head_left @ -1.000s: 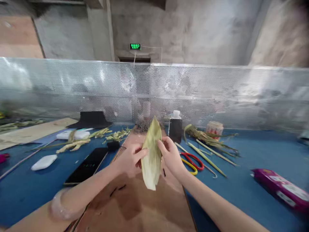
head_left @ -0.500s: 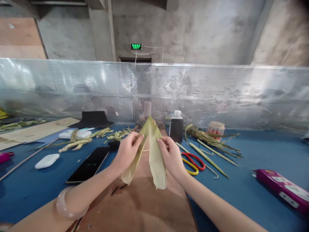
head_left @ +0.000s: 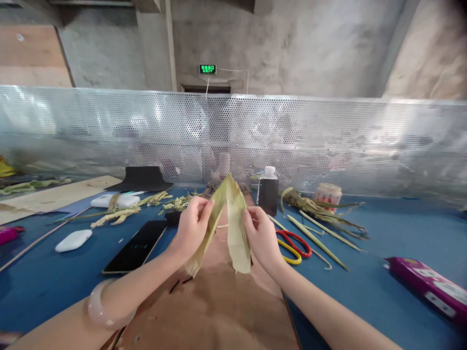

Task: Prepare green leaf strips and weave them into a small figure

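Observation:
A pale green leaf, perhaps a dried husk (head_left: 238, 238), is folded to a point at the top, its two halves hanging apart like an upside-down V. My left hand (head_left: 193, 223) pinches the left half between thumb and fingers. On the other side, my right hand (head_left: 260, 233) grips the outer edge of the right half. Both hands hold the leaf above a brown wooden board (head_left: 211, 311). Scissors with red and yellow handles (head_left: 297, 244) lie just right of my right hand.
Left of the board lie a black phone (head_left: 135, 247) and a white case (head_left: 73, 240). Behind stand a clear bottle (head_left: 269, 171) and an upright phone (head_left: 267, 196). Dried leaf strips (head_left: 314, 209) and a purple power strip (head_left: 426, 284) are to the right. A perforated metal screen (head_left: 292, 131) closes the back.
The leaf's lower ends sit slightly higher in the picture, and the right half looks a little shorter. Both hands keep their hold. The whole view has shifted slightly.

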Demonstrator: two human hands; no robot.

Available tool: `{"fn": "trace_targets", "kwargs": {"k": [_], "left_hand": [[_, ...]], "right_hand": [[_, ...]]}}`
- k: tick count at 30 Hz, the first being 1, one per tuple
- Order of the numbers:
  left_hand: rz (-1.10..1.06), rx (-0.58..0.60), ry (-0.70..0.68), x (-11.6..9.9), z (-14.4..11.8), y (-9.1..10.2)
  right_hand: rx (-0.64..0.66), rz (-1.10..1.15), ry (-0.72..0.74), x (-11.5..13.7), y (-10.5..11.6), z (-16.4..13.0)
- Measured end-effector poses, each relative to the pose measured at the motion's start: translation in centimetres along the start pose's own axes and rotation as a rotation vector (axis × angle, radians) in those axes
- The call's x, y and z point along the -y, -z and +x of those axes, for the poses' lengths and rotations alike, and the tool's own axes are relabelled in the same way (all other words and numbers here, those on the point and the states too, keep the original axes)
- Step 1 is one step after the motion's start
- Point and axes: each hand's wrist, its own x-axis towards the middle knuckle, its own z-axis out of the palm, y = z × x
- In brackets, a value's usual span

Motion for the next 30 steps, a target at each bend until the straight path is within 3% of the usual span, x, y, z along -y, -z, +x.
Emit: {"fn": "trace_targets", "kwargs": {"k": [8, 13, 30], "left_hand": [[-0.007, -0.015, 0.022, 0.0, -0.3, 0.0], [-0.005, 0.003, 0.054, -0.2, -0.1, 0.4], [0.228, -0.072, -0.034, -0.4, 0.2, 1.0]], "right_hand": [[-0.007, 0.095, -0.015, 1.0, -0.2, -0.7], [-0.020, 0.053, -0.016, 0.9, 0.2, -0.6], [-0.022, -0.085, 0.048, 0.6, 0.9, 0.0]]}}
